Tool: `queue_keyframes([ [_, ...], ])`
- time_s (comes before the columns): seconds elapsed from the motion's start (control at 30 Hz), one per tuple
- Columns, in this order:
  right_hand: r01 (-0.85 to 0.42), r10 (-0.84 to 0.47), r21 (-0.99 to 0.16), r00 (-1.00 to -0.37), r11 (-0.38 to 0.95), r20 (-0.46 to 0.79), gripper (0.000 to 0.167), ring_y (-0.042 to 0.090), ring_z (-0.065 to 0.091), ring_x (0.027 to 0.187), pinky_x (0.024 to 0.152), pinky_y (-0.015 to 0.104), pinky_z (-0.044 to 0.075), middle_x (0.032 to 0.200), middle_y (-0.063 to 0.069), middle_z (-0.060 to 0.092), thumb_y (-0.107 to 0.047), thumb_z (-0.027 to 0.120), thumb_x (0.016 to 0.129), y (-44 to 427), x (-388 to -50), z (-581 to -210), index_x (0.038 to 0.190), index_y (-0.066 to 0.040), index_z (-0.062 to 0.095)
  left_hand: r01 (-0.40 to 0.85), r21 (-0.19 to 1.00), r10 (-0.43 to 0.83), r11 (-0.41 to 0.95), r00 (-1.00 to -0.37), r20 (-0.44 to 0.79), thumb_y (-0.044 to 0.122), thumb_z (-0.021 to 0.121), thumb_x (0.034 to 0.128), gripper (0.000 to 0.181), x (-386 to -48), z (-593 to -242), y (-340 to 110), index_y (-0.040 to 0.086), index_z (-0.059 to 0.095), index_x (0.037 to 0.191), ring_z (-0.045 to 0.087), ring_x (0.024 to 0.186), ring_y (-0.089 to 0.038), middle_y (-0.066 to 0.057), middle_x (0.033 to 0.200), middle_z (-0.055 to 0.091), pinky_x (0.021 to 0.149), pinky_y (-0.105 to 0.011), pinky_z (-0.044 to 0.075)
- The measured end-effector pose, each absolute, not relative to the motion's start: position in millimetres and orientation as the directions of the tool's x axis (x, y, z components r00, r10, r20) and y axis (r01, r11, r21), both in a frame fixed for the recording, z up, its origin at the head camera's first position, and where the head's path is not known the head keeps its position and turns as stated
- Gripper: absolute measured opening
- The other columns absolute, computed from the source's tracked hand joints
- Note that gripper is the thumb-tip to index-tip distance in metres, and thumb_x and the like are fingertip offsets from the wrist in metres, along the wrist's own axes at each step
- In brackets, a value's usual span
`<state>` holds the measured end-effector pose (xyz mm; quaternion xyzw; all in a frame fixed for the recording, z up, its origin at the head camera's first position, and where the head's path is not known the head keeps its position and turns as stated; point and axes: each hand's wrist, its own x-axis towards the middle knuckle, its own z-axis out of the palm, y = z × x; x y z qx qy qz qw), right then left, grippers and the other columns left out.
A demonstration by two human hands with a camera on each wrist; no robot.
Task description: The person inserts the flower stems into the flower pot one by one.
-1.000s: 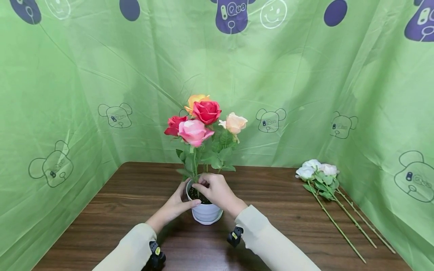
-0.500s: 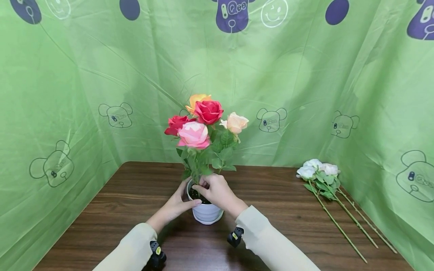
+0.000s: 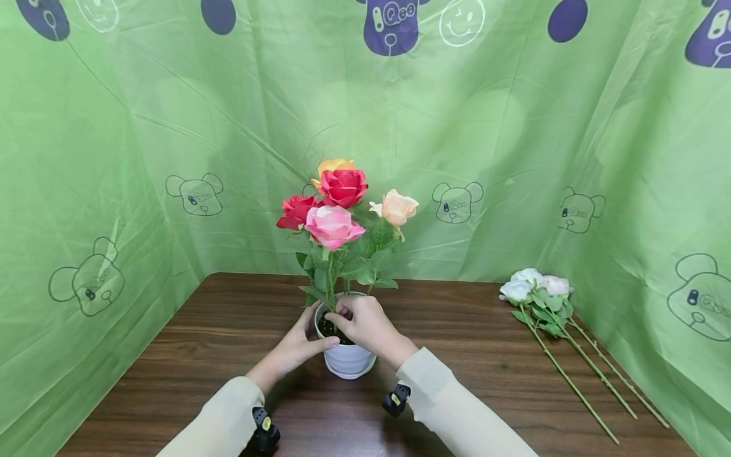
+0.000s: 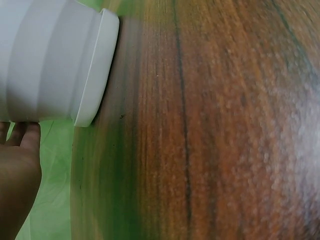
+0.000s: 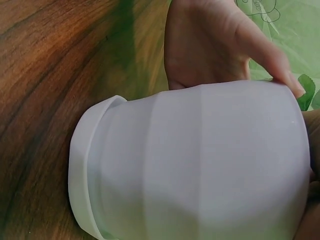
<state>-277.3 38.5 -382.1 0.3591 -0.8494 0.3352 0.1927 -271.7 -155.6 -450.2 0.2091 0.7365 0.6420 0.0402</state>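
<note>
A white pot filled with dark soil stands on the table in the head view. Thumb and fingers of the left hand grip its left side; the right wrist view shows this hand beyond the pot. Over the soil, the right hand pinches the lower stem of the pink rose. Also upright in the pot are a red rose, another red rose, a yellow-orange rose and a peach rose. The stem's lower end is hidden.
At the right of the table lie three cut roses with pale heads, their long bare stems pointing towards the front right edge. Green printed cloth hangs behind and on both sides.
The pink rose head has turned and shifted slightly right since half a second ago, and the upper red rose has moved a little left. Both hands stay at the pot.
</note>
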Motion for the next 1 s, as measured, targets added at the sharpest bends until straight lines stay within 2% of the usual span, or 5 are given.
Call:
queue_keyframes([
  [0.17,-0.733,-0.474,-0.404,-0.669,0.547,0.572,0.022,0.000,0.052,0.060,0.056,0.020,0.044,0.066,-0.011,0.061,-0.020,0.076,0.090,37.9,-275.9,-383.5,0.071,-0.018,0.065,0.254,0.965,0.363,0.071,-0.907,0.212,0.015,0.073,0.0914,0.093,-270.6,-448.9,-154.4,-0.001,0.010,0.158,0.036,0.140,-0.032,-0.025,0.158,0.026,0.104,-0.030,0.041],
  [0.3,-0.720,-0.464,-0.395,-0.679,0.570,0.569,0.020,-0.001,0.056,0.063,0.060,0.021,0.047,0.069,-0.012,0.063,-0.025,0.077,0.090,37.1,-275.8,-384.5,0.073,-0.019,0.068,0.259,0.964,0.371,0.065,-0.903,0.217,0.014,0.073,0.0915,0.091,-271.0,-449.5,-154.3,0.004,0.012,0.158,0.037,0.139,-0.028,-0.020,0.159,0.027,0.102,-0.026,0.042],
  [0.57,-0.712,-0.450,-0.409,-0.688,0.571,0.569,0.020,0.001,0.055,0.065,0.060,0.021,0.047,0.070,-0.013,0.063,-0.027,0.079,0.088,36.0,-275.6,-383.8,0.074,-0.020,0.068,0.258,0.964,0.375,0.062,-0.901,0.217,0.015,0.074,0.0914,0.092,-270.4,-448.9,-155.6,0.009,0.012,0.159,0.037,0.139,-0.027,-0.017,0.160,0.028,0.106,-0.038,0.040],
  [0.8,-0.698,-0.446,-0.469,-0.711,0.541,0.543,0.021,-0.001,0.056,0.066,0.059,0.019,0.047,0.070,-0.014,0.062,-0.028,0.079,0.089,36.9,-276.6,-382.9,0.073,-0.020,0.068,0.260,0.962,0.371,0.087,-0.905,0.210,0.015,0.074,0.0914,0.093,-271.8,-450.3,-155.8,0.007,0.010,0.159,0.034,0.140,-0.027,-0.017,0.161,0.025,0.104,-0.032,0.041],
  [1.0,-0.684,-0.447,-0.511,-0.728,0.520,0.520,0.020,0.000,0.057,0.067,0.059,0.019,0.048,0.072,-0.015,0.062,-0.029,0.079,0.089,38.5,-278.9,-383.8,0.075,-0.021,0.067,0.263,0.960,0.369,0.099,-0.905,0.210,0.017,0.074,0.0913,0.094,-272.9,-450.4,-156.1,0.007,0.010,0.160,0.033,0.141,-0.028,-0.018,0.161,0.024,0.107,-0.038,0.039],
])
